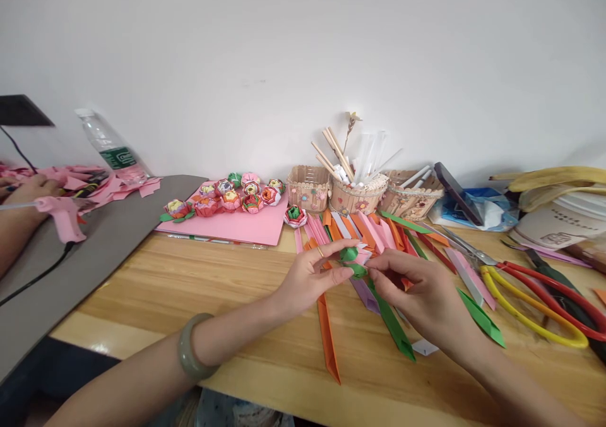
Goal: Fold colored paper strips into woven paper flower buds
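A small paper flower with green and pale pink petals [356, 263] is held over the wooden table [227, 300]. My left hand [315, 272], with a ring and a bangle at the wrist, grips it from the left between thumb and fingers. At its right edge my right hand [411, 285] pinches it with thumb and index finger. Folded paper strips in orange [327, 338], green [392, 326] and other colours lie beneath and behind my hands. A finished flower [295, 216] rests just behind them, to the left.
Several paper flowers [230, 200] sit on pink sheets [246, 226]. Decorated baskets [310, 189] hold sticks and straws. Scissors [534, 278], a phone [458, 193] and a lidded tub [563, 222] are right. A bottle [111, 146], glue gun [65, 217] and another person's hand [31, 190] are left.
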`<state>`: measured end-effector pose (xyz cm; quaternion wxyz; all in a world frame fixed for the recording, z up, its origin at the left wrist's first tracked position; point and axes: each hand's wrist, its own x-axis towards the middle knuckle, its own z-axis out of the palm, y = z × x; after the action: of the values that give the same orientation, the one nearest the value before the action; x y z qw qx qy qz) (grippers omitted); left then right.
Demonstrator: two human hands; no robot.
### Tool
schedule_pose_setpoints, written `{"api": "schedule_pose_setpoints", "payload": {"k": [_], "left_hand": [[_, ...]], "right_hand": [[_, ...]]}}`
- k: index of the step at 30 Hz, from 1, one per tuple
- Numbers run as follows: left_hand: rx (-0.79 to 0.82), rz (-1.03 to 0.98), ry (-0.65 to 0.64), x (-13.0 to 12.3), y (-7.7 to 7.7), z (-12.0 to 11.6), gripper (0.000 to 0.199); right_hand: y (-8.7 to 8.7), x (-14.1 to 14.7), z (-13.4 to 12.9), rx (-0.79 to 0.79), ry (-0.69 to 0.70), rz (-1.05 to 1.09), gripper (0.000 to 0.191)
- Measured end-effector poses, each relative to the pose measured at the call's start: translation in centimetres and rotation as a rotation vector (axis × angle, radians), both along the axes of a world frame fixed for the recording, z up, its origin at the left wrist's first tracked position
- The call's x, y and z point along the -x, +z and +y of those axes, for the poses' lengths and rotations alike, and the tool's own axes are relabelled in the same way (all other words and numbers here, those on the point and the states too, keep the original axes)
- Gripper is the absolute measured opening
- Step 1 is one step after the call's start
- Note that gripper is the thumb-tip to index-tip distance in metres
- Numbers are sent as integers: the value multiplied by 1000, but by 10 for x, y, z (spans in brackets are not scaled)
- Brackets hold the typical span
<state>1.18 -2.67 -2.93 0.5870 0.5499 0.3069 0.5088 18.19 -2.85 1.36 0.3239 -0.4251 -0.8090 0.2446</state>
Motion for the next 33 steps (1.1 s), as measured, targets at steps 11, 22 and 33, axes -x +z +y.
{"api": "schedule_pose_setpoints", "payload": {"k": [11,22,33], "left_hand": [[8,60,26,-1,2,-3,43],[31,22,18,0,0,0,47],[67,33,18,-1,1,0,50]], "right_hand": [[-1,1,-3,-79,21,-68,17],[-1,0,-1,33,1,-27,17],[7,-2,-1,95,83,-41,17]]}}
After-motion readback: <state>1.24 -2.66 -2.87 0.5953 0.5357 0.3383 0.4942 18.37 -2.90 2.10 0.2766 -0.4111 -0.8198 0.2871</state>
